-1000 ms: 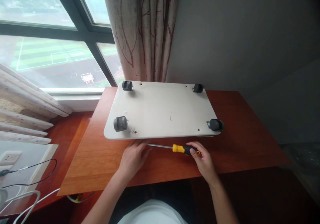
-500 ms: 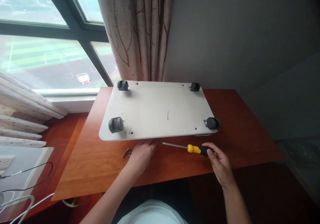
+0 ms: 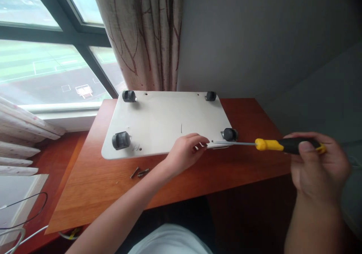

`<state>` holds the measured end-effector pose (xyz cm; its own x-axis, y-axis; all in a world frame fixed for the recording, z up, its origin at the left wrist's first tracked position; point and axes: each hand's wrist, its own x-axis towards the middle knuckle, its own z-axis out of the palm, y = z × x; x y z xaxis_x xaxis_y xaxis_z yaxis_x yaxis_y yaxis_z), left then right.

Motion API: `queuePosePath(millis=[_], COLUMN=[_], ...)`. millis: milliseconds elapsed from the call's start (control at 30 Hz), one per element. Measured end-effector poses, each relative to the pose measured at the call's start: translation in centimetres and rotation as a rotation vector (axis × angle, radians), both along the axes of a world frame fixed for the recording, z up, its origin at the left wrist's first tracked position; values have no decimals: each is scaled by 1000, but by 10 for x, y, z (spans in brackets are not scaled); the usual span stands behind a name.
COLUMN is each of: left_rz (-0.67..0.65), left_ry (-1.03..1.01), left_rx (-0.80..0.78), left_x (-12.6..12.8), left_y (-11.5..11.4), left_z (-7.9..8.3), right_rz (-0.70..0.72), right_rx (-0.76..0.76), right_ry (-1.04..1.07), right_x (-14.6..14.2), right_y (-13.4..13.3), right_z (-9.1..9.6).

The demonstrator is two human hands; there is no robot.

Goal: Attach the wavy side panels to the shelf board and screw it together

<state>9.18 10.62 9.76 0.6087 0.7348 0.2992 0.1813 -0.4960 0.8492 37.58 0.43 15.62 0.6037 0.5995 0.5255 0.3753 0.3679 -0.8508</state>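
Observation:
My right hand (image 3: 319,163) is closed around the yellow and black handle of a screwdriver (image 3: 268,145), its shaft pointing left. The shaft's tip lies close to the fingertips of my left hand (image 3: 188,150). Those fingers are curled together over the near edge of a white board (image 3: 158,118), beside a small hole (image 3: 212,141). Whatever they pinch is too small to make out. Black casters stand at the board's corners, the near right caster (image 3: 230,134) just behind the screwdriver's shaft. Several loose screws (image 3: 143,173) lie left of my left forearm.
The board rests on a reddish-brown wooden table (image 3: 85,193). A window (image 3: 51,73) and patterned curtains (image 3: 144,35) are at the left and back, a grey wall (image 3: 240,39) behind. White and black cables (image 3: 25,239) hang at the lower left.
My left hand has come up from below the board's near edge and moved right, over it. My right hand has raised the screwdriver and shifted right, its tip now by the right-hand hole.

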Motion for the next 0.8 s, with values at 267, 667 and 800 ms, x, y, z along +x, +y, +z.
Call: queuePosePath(millis=[267, 667, 800], left_rz=[-39, -46, -68], left_ry=[43, 76, 132], left_rx=[76, 117, 157], left_x=[42, 53, 57], left_y=[34, 36, 34], left_z=[-20, -20, -21], right_rz=[-47, -45, -64], right_rx=[57, -71, -90], right_ry=[-447, -638, -665], right_x=[-16, -19, -20], right_y=[33, 32, 32], right_z=[47, 54, 54])
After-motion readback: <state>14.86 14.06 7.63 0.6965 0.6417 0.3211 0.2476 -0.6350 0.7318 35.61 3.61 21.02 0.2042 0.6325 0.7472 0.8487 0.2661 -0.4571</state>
